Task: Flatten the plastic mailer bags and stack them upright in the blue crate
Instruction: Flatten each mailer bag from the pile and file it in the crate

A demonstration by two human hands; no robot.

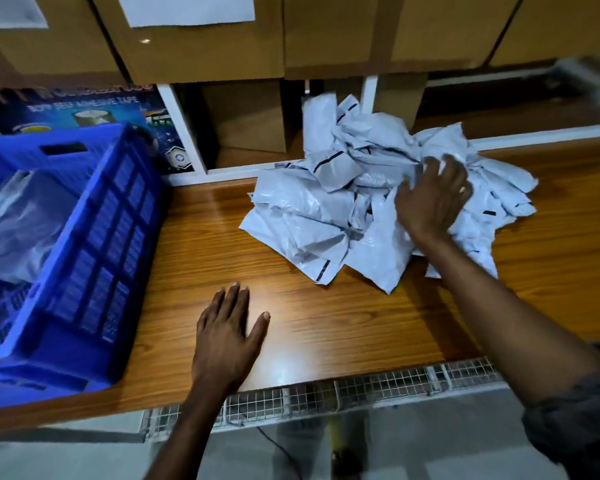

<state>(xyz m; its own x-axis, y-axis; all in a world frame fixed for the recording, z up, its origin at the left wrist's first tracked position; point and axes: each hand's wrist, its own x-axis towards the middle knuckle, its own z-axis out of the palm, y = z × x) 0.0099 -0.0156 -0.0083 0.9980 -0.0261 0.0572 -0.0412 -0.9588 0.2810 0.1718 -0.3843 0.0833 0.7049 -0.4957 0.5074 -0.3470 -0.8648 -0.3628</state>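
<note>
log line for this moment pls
right hand: open, on mailer pile | left hand: flat on table | pile: crumpled | blue crate: at table's left

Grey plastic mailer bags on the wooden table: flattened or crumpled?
Crumpled. The grey plastic mailer bags lie creased and folded in a loose heap on the wooden table.

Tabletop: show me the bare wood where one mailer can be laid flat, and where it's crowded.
Biggest bare patch: the tabletop between the blue crate and the mailer pile, where the left hand lies flat. Another strip runs along the front edge, below the pile. Crowded: back right, right hand on the pile; the crate fills the left end.
</note>
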